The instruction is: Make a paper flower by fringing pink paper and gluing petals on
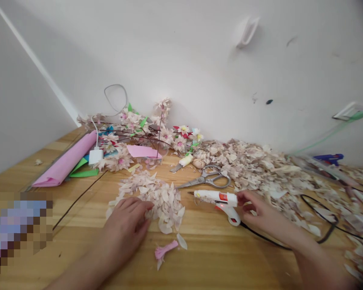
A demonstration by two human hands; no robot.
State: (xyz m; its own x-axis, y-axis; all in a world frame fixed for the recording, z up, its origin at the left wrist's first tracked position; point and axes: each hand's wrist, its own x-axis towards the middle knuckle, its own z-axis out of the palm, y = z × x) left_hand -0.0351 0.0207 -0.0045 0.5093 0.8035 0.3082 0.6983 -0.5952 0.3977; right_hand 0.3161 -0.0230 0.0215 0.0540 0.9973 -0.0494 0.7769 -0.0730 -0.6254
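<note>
Petals (153,201) lie heaped on the wooden table (78,209), with the left hand (124,229) resting against the pile's near edge. Well apart from it, the right hand (263,213) has its fingers (242,198) on the rear of a white hot glue gun (214,199), just in front of steel scissors (207,178). A pink paper scrap (165,249) lies below the pile.

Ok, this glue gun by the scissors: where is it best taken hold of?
Probably by the handle of the white hot glue gun, coming from the right, where the right hand is. The nozzle points left and the handle angles toward the person, so this grip keeps fingers away from the tip.
</note>
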